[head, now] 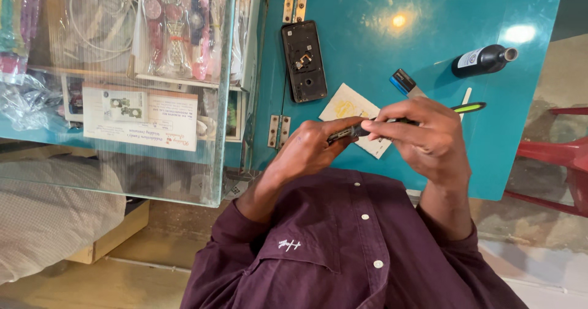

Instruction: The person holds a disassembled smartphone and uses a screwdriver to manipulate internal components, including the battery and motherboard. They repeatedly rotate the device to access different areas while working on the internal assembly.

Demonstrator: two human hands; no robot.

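Left hand [306, 146] closed around small dark part [340, 134] above teal table [527, 156] | right hand [422, 134] pinches green-handled screwdriver [429, 116], tip at part | opened phone [304, 61] lies apart | judgement: keep tip seated, part steady, turn gently.

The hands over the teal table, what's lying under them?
Under the left hand and right hand lies a pale paper packet on the teal table. Its lower part is covered by the hands.
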